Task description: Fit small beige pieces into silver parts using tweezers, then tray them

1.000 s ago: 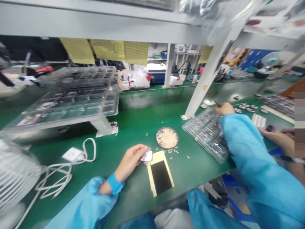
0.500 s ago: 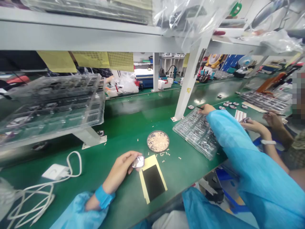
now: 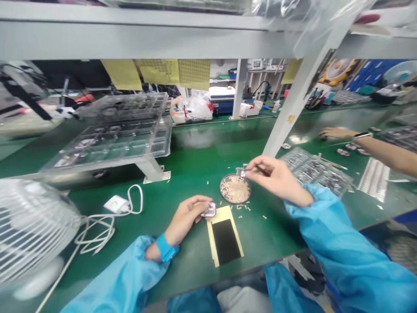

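Observation:
My left hand (image 3: 189,218) pinches a small rounded-square part (image 3: 209,210), white inside with a purplish rim, just above the yellow-bordered black pad (image 3: 226,241). In my right hand (image 3: 275,176) is a slim dark tool that looks like tweezers (image 3: 262,170); fingers cover much of it. A small clear-and-silver piece (image 3: 241,172) shows at the fingertips, and whether the tool or the fingers grip it is unclear. Below it stands a round dish (image 3: 221,193) of tiny beige pieces. Behind my right wrist lies a clear compartment tray (image 3: 321,171) of small metallic parts.
A white fan (image 3: 32,230) and a charger with coiled cable (image 3: 116,204) occupy the left. Clear trays (image 3: 130,141) rest on a raised shelf. A slanted white post (image 3: 293,108) rises behind my right hand. Another person's arm (image 3: 378,148) reaches in from the right.
My right hand has come left from the clear tray to above the dish, with a small piece now at its fingertips. My left hand still holds its part. The view has swung left.

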Action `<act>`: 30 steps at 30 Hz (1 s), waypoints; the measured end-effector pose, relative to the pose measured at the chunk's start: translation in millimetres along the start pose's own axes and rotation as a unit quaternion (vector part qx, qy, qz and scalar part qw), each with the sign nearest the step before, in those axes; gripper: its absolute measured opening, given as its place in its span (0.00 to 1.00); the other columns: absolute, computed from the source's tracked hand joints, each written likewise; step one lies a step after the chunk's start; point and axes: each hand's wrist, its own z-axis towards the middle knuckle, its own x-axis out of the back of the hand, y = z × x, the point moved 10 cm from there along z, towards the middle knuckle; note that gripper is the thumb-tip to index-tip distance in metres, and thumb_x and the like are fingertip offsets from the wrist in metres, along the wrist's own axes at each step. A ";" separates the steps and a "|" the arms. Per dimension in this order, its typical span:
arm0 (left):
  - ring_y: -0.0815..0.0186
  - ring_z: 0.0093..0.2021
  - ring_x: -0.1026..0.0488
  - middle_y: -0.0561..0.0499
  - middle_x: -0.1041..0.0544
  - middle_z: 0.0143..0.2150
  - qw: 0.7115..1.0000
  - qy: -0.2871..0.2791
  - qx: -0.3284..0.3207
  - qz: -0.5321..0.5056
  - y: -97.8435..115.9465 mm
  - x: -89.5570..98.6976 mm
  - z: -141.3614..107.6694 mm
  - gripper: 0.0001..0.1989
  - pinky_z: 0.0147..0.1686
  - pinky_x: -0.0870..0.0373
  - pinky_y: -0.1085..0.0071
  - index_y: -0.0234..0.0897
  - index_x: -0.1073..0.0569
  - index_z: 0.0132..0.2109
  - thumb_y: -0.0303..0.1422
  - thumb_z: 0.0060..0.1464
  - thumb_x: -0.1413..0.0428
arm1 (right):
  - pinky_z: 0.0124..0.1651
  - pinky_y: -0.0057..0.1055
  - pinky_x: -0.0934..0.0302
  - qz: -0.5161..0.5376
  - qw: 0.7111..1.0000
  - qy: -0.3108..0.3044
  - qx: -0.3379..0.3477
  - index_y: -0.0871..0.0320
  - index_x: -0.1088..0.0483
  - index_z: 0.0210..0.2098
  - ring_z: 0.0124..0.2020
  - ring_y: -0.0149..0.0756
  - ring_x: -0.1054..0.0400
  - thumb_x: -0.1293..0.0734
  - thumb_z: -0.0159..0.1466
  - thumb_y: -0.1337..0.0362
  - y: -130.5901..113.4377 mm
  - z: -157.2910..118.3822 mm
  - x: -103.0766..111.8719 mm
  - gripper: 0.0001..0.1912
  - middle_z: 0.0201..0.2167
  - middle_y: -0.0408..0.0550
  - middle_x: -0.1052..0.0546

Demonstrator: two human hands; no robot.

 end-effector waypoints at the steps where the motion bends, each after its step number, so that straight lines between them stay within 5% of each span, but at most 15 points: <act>1: 0.70 0.27 0.29 0.47 0.21 0.31 1.000 0.009 -0.001 -0.007 -0.3 1.5 0.3 0.19 0.21 0.44 0.78 0.31 0.24 0.47 0.40 0.54 0.37 | 0.37 0.32 0.30 0.029 0.999 -0.032 -0.007 0.57 0.27 0.47 0.34 0.35 0.25 0.26 0.59 0.57 -0.4 -1.7 -22.4 0.19 0.33 0.46 0.20; 3: 0.68 0.31 0.26 0.46 0.19 0.35 0.999 0.025 -0.004 -0.025 -0.6 4.4 0.7 0.20 0.23 0.39 0.78 0.31 0.24 0.47 0.37 0.49 0.33 | 0.38 0.33 0.29 0.080 0.993 -0.084 -0.028 0.56 0.28 0.51 0.35 0.35 0.25 0.26 0.59 0.57 6.6 -5.4 -58.2 0.22 0.34 0.46 0.20; 5: 0.67 0.32 0.24 0.45 0.19 0.37 0.999 0.031 -0.008 -0.042 -0.3 5.9 0.7 0.20 0.27 0.34 0.77 0.31 0.24 0.47 0.36 0.48 0.33 | 0.40 0.34 0.29 0.113 0.986 -0.112 -0.056 0.58 0.25 0.46 0.36 0.36 0.25 0.25 0.57 0.56 20.9 -9.4 -80.4 0.19 0.35 0.47 0.19; 14: 0.59 0.48 0.22 0.41 0.19 0.47 0.997 0.031 -0.037 -0.053 5.4 3.2 -3.8 0.24 0.50 0.28 0.66 0.31 0.26 0.54 0.31 0.49 0.34 | 0.36 0.29 0.34 0.162 0.948 -0.216 -0.168 0.61 0.21 0.34 0.29 0.32 0.28 0.23 0.55 0.54 65.5 -36.5 -122.7 0.16 0.30 0.46 0.19; 21: 0.68 0.31 0.29 0.44 0.20 0.44 0.986 0.047 -0.095 0.127 13.2 1.5 -10.2 0.27 0.30 0.33 0.74 0.34 0.27 0.59 0.29 0.50 0.37 | 0.33 0.26 0.40 0.126 0.951 -0.247 -0.140 0.61 0.25 0.28 0.27 0.29 0.32 0.30 0.62 0.50 66.2 -40.9 -138.5 0.19 0.25 0.43 0.24; 30: 0.70 0.28 0.37 0.47 0.22 0.40 0.979 0.056 -0.098 0.170 19.9 3.6 -13.8 0.27 0.30 0.36 0.73 0.38 0.25 0.59 0.32 0.51 0.36 | 0.25 0.25 0.48 0.115 0.948 -0.249 -0.160 0.60 0.29 0.23 0.20 0.25 0.42 0.32 0.63 0.47 66.1 -39.4 -136.0 0.23 0.19 0.41 0.29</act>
